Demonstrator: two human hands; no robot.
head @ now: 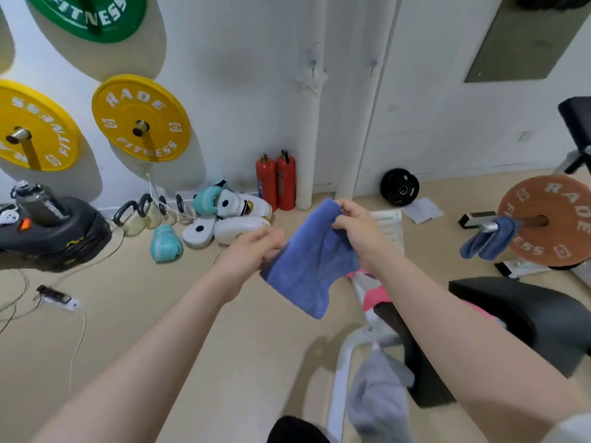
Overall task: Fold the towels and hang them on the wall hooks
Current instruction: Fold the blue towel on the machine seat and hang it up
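Bottom edge cuts off a dark rounded shape (pixel 295 430) too blurred to name, and beside it a grey towel (pixel 380 401) draped over the white frame (pixel 340 372) of a bench, its lower end out of view. Black bench pad (pixel 527 314) runs to the right edge; something pink (pixel 374 294) lies partly under it and behind the right forearm, identity unclear. Both bare forearms reach forward over open beige floor (pixel 160 314). Left hand (pixel 252 247) is motion-blurred, fingers curled onto the left edge of the blue towel (pixel 307 266); exact grip cannot be told. Right hand (pixel 355 222) pinches the towel's bunched top corner, fingers pressed together. The towel hangs in the air between the hands, clear of the floor. Left floor holds a power strip (pixel 57 298) and loose cables; right, a second blue towel (pixel 489 239) droops from a barbell sleeve beside a brown plate (pixel 550 219). Farther back along the wall base: boxing gloves (pixel 164 243), kettlebells (pixel 134 219), two red extinguishers (pixel 276 182), a black plate (pixel 399 187). On the white wall, two small hooks (pixel 373 67), both bare, and yellow plates (pixel 140 118) on pegs; the green plate (pixel 86 14) is cropped at the top.
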